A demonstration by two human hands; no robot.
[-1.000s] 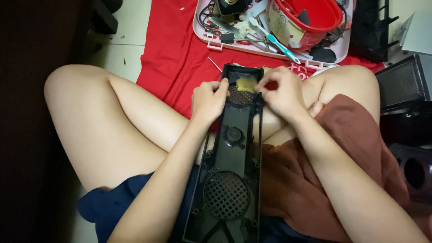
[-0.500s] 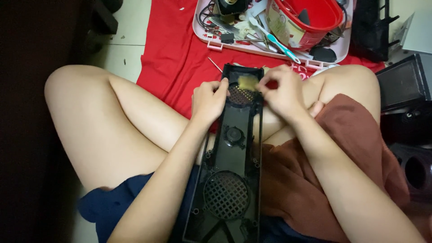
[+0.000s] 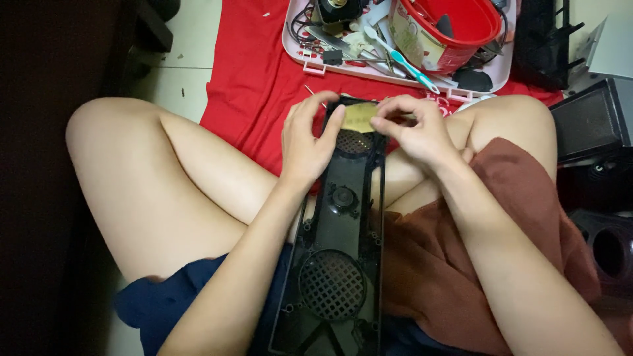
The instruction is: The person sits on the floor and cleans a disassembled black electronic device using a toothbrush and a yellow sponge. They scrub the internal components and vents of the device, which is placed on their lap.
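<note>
Both hands meet at the far end of a long black speaker panel (image 3: 339,264) lying across the seated person's lap. Left hand (image 3: 304,142) curls round the panel's left edge, thumb on a small yellowish piece (image 3: 359,117); right hand (image 3: 414,128) pinches that piece's right side. Beyond, a pink tray (image 3: 369,66) of tools rests on red cloth (image 3: 254,86).

Hidden and cut-off parts

The black speaker panel (image 3: 336,264) runs off the bottom edge; the yellowish piece (image 3: 359,117) is half covered by fingers; the pink tray (image 3: 300,49) is cropped above.
</note>
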